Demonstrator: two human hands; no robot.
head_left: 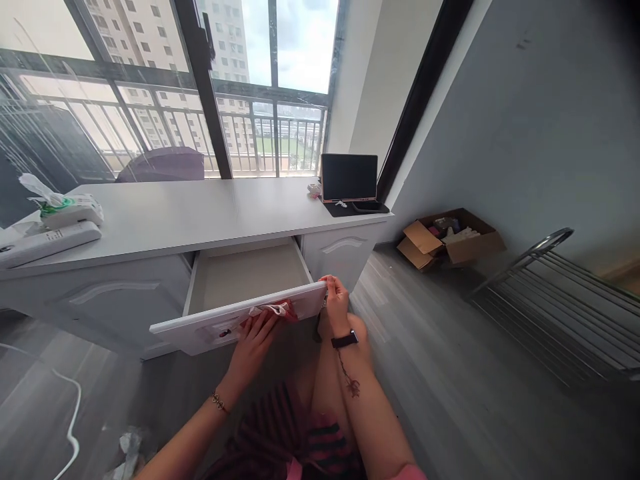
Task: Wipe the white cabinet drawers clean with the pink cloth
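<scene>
So, the right hand (337, 298) has its grip clamped on the white panelled drawer front (213, 328), probably steadying it; left hand (257, 339) presses red-and-white cloth (288, 309) there, can't tell if pinched.

Smooth drawer front (215, 327), creased cloth (289, 309), cardboard box (470, 249); shiny metal rack (531, 252)

Cannot see all of red cloth (285, 309) beneath left hand (257, 335), nor metal rack (557, 308) beyond right edge.
</scene>
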